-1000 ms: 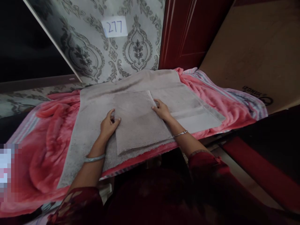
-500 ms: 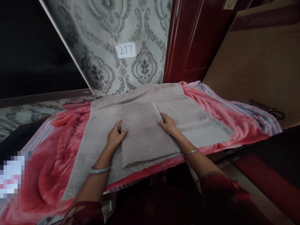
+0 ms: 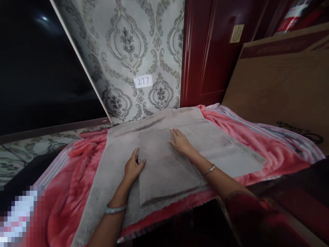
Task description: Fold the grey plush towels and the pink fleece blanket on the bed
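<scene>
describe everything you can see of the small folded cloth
The folded cloth is plain grey-brown, roughly rectangular, with a soft, slightly fuzzy-looking surface. It looks folded: layers show along its near edge, which is a little uneven. It lies flat on a larger grey cloth, near that cloth's front edge. The left hand's thumb is at its left edge; whether it presses is unclear. The right hand lies spread over its right edge, near the far corner.

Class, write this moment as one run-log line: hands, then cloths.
left hand: open, at left edge of folded cloth | right hand: palm down, at its far right corner | underneath: larger gray cloth
</scene>
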